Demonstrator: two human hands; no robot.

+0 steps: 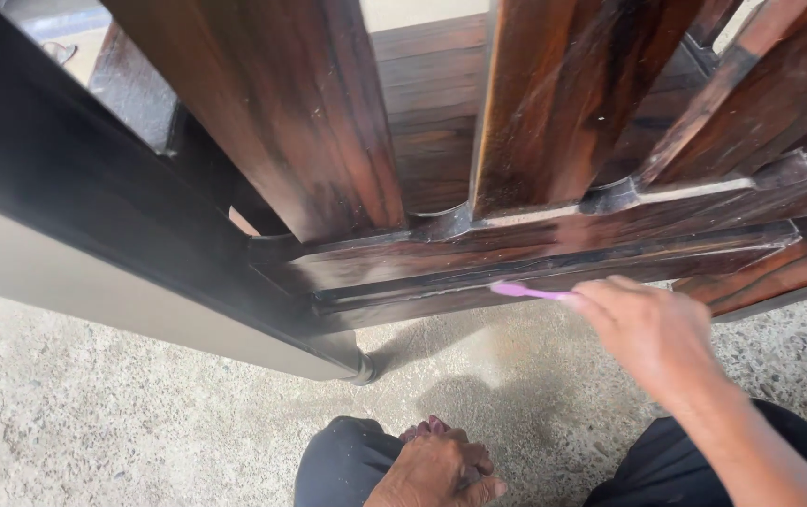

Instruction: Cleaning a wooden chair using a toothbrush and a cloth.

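My right hand (652,333) grips a slim pink-purple toothbrush (525,291) and holds its tip against the groove of the bottom rail (516,258) of a dark varnished wooden gate. Upright slats (291,103) rise from that rail. My left hand (441,469) rests closed on my left knee at the bottom of the view, with a bit of reddish cloth (427,427) showing at its fingers.
A black and beige gate post (75,225) runs diagonally on the left. Under the gate lies a speckled concrete floor (122,422). My knees in dark trousers (338,465) fill the lower edge.
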